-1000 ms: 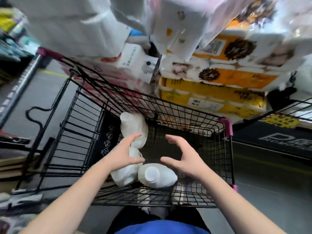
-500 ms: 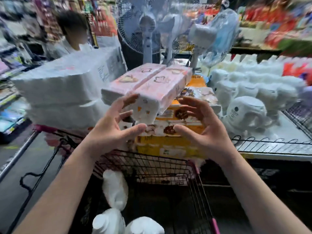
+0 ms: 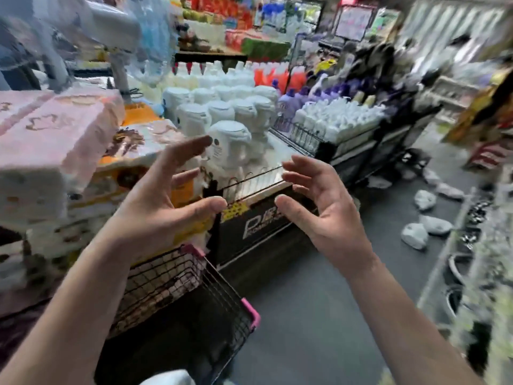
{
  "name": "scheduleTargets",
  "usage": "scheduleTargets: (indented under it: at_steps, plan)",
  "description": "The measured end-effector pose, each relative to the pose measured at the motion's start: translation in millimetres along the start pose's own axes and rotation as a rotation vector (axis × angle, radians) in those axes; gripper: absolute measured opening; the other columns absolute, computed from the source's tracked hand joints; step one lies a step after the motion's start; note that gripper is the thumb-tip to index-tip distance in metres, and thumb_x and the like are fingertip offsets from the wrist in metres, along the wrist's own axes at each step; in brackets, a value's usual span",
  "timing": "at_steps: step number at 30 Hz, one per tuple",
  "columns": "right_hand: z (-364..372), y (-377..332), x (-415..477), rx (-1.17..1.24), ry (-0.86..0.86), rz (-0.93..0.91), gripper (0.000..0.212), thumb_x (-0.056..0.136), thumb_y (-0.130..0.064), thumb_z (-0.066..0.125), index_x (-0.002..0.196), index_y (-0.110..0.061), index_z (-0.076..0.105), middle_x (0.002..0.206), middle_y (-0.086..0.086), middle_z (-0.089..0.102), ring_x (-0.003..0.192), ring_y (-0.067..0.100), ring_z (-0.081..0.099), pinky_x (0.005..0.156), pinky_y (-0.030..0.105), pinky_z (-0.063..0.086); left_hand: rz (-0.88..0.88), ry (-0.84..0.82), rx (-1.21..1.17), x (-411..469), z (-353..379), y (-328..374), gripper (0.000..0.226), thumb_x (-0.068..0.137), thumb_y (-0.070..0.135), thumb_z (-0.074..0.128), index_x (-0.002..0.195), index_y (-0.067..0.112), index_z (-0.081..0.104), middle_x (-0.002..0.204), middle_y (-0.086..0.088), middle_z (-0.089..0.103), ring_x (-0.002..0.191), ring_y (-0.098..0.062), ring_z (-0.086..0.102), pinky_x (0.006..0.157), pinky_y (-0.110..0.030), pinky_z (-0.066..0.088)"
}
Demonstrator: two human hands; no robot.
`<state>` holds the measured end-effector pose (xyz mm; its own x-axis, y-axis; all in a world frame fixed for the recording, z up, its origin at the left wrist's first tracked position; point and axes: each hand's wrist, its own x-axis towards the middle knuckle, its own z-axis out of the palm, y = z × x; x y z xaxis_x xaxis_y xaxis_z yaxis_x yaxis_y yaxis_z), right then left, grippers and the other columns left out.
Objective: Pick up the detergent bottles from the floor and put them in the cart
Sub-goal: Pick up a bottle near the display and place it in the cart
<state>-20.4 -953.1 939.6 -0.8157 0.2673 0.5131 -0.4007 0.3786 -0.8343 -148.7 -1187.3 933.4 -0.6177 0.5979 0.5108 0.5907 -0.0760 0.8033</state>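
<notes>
1. Grip state. The left hand (image 3: pixel 163 209) is raised with its fingers spread and lightly bent. Its grip is slack and holds nothing. The right hand (image 3: pixel 322 207) is raised at the same height, with the palm turned toward the left hand. Its fingers are spread and lightly bent, and its grip also holds nothing. The two hands are near each other but do not touch.

2. Landmark. The cart (image 3: pixel 236 307) is a black wire basket with a pink corner cap. Both hands are above the cart and beyond its far rim. The left forearm crosses over the basket. The right forearm passes to the right of the cart.

3. Task items. The detergent bottles (image 3: pixel 415 236) are white and lie scattered on the grey floor (image 3: pixel 305 315). They are to the right of the cart and beyond it, well apart from the cart and from both hands. The view is blurred, so their number cannot be told.

4. Surroundings. Stacked tissue packs (image 3: pixel 50 140) stand just beyond the cart, on its left side. A black display stand (image 3: pixel 258 220) is just beyond the cart's right corner. White jugs (image 3: pixel 230 140) stand on it.
</notes>
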Motion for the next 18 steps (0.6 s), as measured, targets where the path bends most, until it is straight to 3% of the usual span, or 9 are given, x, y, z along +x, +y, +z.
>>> scheduleTargets:
  at_steps: [10, 18]
  plan:
    - [-165, 32, -48, -0.192, 0.338, 0.063, 0.062, 0.084, -0.032, 0.081, 0.140, -0.024, 0.054, 0.138, -0.004, 0.066, 0.128, 0.018, 0.063, 0.112, 0.040, 0.047, 0.055, -0.293, -0.174, 96, 176, 0, 0.087, 0.080, 0.049, 0.080, 0.153, 0.020, 0.042, 0.157, 0.010, 0.048, 0.150, -0.009, 0.039, 0.121, -0.048, 0.038]
    - [-327, 100, -19, -0.226, 0.440, 0.056, 0.060, 0.086, -0.028, 0.082, 0.139, -0.028, 0.053, 0.139, -0.004, 0.065, 0.129, 0.020, 0.063, 0.112, 0.038, 0.046, 0.078, -0.396, -0.197, 217, 333, -10, 0.085, 0.079, 0.063, 0.077, 0.149, 0.025, 0.045, 0.155, 0.011, 0.050, 0.149, -0.008, 0.041, 0.120, -0.049, 0.039]
